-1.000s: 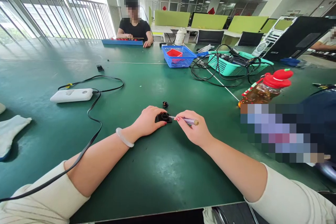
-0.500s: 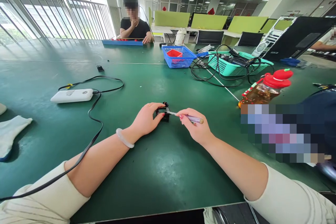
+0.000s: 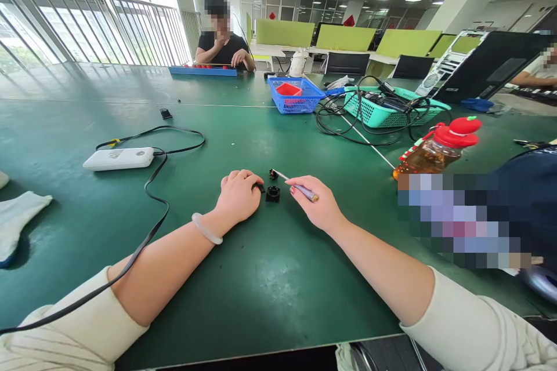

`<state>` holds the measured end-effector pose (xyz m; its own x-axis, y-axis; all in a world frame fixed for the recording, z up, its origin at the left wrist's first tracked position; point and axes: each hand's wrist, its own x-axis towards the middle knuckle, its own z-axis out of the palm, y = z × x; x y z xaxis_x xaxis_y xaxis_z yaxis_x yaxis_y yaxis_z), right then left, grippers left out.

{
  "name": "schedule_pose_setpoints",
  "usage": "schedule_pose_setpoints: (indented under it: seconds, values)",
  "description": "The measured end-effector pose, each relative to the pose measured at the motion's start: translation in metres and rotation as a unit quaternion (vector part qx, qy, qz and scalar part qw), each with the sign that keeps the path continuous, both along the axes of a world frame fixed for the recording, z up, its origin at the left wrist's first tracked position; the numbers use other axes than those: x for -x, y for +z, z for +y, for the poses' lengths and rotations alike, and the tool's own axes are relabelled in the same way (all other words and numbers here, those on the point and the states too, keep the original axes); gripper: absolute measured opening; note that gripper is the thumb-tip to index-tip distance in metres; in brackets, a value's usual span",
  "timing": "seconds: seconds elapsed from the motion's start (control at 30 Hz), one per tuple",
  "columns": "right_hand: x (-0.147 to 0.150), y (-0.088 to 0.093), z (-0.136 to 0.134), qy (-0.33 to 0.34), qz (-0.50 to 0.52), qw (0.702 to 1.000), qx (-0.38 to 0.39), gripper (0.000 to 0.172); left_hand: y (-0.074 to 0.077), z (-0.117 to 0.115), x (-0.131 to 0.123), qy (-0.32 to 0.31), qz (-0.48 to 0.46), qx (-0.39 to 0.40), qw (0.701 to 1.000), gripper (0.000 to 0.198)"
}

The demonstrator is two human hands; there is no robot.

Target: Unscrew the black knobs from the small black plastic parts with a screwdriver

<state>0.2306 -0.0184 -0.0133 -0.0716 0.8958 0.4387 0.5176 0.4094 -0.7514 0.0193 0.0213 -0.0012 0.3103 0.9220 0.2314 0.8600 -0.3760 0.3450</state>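
My left hand [image 3: 237,196] rests on the green table [image 3: 270,278] with its fingers curled over a small black part [image 3: 260,188] that is mostly hidden. Just right of it a second small black ring-shaped part [image 3: 272,193] lies free on the table. My right hand [image 3: 315,206] pinches a thin screwdriver [image 3: 296,185] with a clear purple handle. Its tip touches a tiny black piece [image 3: 272,174] lying a little farther away.
A white power bank [image 3: 118,157] with a black cable [image 3: 152,185] lies to the left. A blue basket [image 3: 296,94] and a teal basket [image 3: 387,107] with cables stand farther off. A red-capped bottle [image 3: 439,148] lies at right. Another person [image 3: 221,40] sits at the far side.
My left hand has let the black part fall apart from the screwdriver and curled over one piece. My right hand swung the screwdriver tip up to the tiny black piece.
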Motion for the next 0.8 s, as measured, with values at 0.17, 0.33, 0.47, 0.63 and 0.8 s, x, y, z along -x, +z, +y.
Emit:
schedule_pose_setpoints:
  seconds: [0.17, 0.33, 0.47, 0.63, 0.8]
  values:
    - [0.0007, -0.002, 0.0017, 0.012, -0.031, 0.999, -0.011, 0.02, 0.0, -0.0018, -0.0007, -0.11, -0.046, -0.012, 0.993, 0.032]
    - [0.0008, -0.0023, 0.0034, 0.031, -0.044, 0.999, -0.002, 0.021, -0.0006, -0.0054, 0.0002, -0.199, -0.03, 0.001, 0.98, 0.036]
    - [0.0015, -0.0008, 0.0023, 0.049, -0.052, 0.997, 0.012, 0.019, -0.0008, -0.0053, 0.0005, -0.195, -0.028, 0.011, 0.98, 0.029]
    - [0.0011, 0.0037, -0.0023, 0.059, -0.039, 0.997, 0.023, 0.017, -0.0019, -0.0024, 0.001, -0.144, -0.031, -0.005, 0.989, 0.013]
    - [0.0004, 0.0069, -0.0048, 0.006, 0.018, 0.999, -0.031, 0.017, -0.0037, 0.0002, 0.0012, -0.094, -0.024, -0.014, 0.995, 0.011]
